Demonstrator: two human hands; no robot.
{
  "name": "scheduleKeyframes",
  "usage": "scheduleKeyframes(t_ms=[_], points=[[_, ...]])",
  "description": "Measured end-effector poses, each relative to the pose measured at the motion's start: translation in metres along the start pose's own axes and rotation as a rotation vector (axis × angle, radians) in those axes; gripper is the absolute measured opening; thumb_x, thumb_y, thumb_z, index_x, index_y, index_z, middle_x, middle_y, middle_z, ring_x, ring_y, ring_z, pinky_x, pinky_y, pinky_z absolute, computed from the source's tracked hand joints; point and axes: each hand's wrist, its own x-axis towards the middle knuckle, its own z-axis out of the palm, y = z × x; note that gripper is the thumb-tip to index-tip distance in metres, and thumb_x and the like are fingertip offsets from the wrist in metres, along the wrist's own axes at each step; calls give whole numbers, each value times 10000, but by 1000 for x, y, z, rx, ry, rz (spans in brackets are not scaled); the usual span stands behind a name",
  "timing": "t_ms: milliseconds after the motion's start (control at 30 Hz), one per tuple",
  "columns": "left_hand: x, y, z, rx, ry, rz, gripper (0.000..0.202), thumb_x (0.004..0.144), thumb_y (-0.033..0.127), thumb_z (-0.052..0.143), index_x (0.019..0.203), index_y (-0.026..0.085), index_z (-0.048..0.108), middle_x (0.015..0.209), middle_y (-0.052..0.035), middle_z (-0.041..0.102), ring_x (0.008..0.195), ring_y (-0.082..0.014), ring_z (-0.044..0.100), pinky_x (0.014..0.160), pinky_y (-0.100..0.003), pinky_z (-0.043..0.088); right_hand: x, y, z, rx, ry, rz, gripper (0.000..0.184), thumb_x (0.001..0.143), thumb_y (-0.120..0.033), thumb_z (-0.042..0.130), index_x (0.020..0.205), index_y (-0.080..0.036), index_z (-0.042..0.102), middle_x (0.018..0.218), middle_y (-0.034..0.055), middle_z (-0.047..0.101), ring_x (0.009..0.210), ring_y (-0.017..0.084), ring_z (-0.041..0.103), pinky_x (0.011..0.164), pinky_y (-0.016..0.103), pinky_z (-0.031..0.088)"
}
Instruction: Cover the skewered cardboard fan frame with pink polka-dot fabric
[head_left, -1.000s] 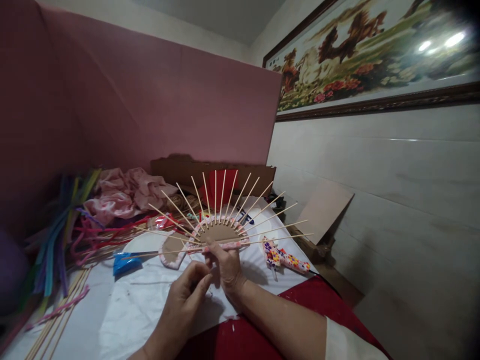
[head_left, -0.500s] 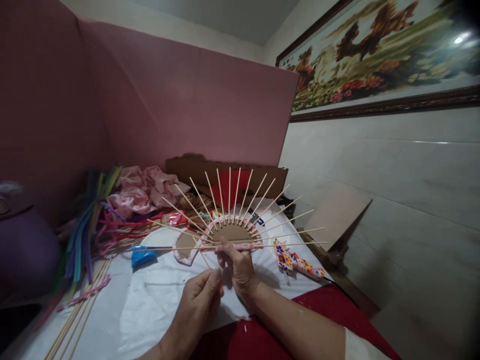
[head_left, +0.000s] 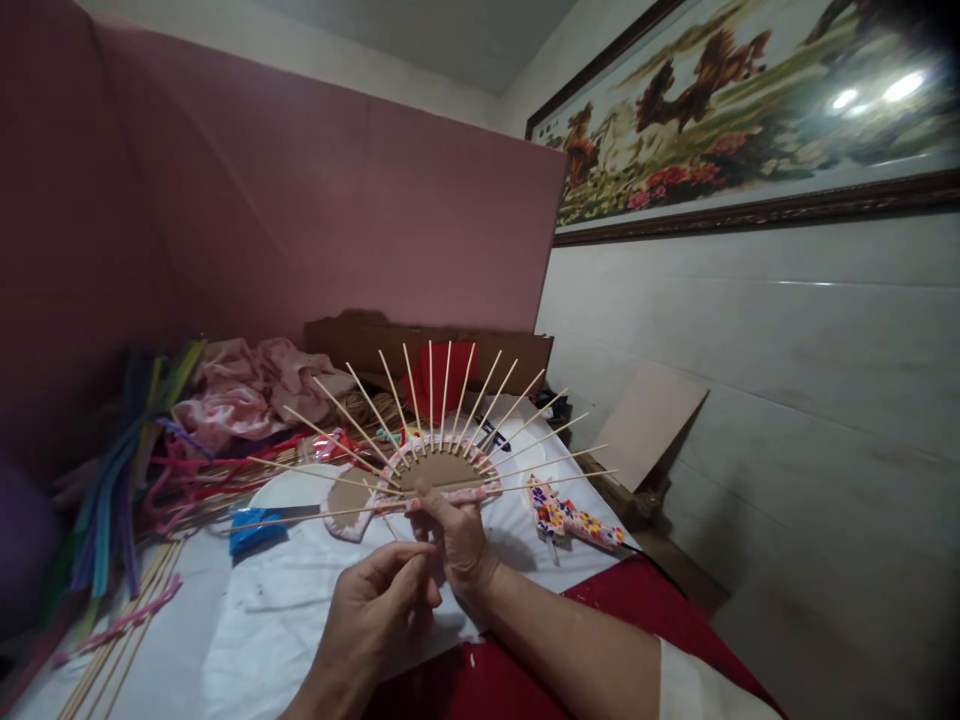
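Observation:
My right hand [head_left: 459, 545] grips the lower straight edge of a cardboard half-disc [head_left: 442, 472], thumb on its face. Pink-and-white fluffy trim runs around the half-disc, and many thin wooden sticks [head_left: 448, 395] fan out from it like rays. Just below and to the left, my left hand [head_left: 379, 600] is closed in a pinch on a thin wooden stick [head_left: 388, 522], which slants up toward the trim. A smaller trimmed cardboard piece [head_left: 346, 505] lies left of the half-disc. On the right lies a flower-patterned glue gun [head_left: 577, 520].
Loose wooden sticks [head_left: 124, 640] and colored pipe cleaners [head_left: 112, 510] lie on the left. Crumpled pink cloth [head_left: 255, 385] sits behind them, near a blue-wrapped blade [head_left: 255, 530]. Red cloth [head_left: 630, 610] covers the front right. A cardboard panel [head_left: 649, 425] leans at the wall.
The view has turned slightly right, so everything appears shifted left. The half-disc tilts a little more, its left side lower. Both hands keep their holds.

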Motion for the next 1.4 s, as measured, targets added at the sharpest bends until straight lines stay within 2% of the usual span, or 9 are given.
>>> scheduleKeyframes(t_ms=[133,300,500,633,833,1000,1100,1300,1400], points=[[-1,-4,1,-35,-43,-47,404,613,529,692,734,161,575,449,24,594,288,-84,456,289,-173,324,2,2,-3,3,-33,6,225,664,-311,699,539,-149,606,497,-18,573,413,83,453,436,224,329],[-4,-7,-2,79,-128,-7,422,714,587,564,708,167,532,446,24,583,259,-76,442,244,-153,307,1,4,-4,-16,-124,-7,244,704,-317,667,539,-142,624,479,-25,539,431,83,445,449,224,321],[-10,-4,-1,205,-134,-27,447,770,615,458,688,177,495,371,17,555,217,-69,400,220,-127,231,1,5,-4,13,-133,-14,227,703,-283,674,536,-146,603,471,-29,531,419,80,424,429,221,304],[-6,-8,-3,186,-115,-21,464,762,623,464,689,169,520,348,17,542,205,-66,378,220,-132,212,2,7,-5,0,-125,9,228,698,-291,675,540,-142,606,484,-23,542,423,81,435,438,222,320],[2,-7,-5,-11,-145,63,319,675,435,695,769,139,623,533,-7,652,324,-52,492,335,-136,336,-1,2,-2,-4,-87,7,207,673,-280,690,550,-159,575,507,-32,556,445,92,470,464,228,355],[2,0,-4,-115,-126,-23,345,552,378,781,759,128,662,596,-48,686,391,-140,573,307,-206,409,-4,-5,0,-35,-82,10,222,651,-313,702,566,-171,554,515,-48,532,437,89,452,453,230,355],[3,1,-4,-150,-86,-34,332,532,340,794,749,123,668,592,-55,688,416,-152,593,320,-207,420,-4,-6,1,-39,-70,1,239,639,-324,711,552,-175,547,515,-49,525,450,87,450,476,231,368],[0,2,-2,-36,-69,0,290,573,358,752,730,129,668,584,-61,683,407,-152,584,341,-213,397,-5,-6,3,-33,-73,-6,251,665,-328,703,552,-163,552,505,-44,521,430,80,433,440,219,335],[-4,6,-2,80,-66,89,158,619,295,685,641,141,654,540,-28,639,394,-120,537,365,-208,378,-4,-3,2,-73,-84,10,285,668,-372,701,539,-152,574,486,-33,519,422,82,428,436,223,329]])
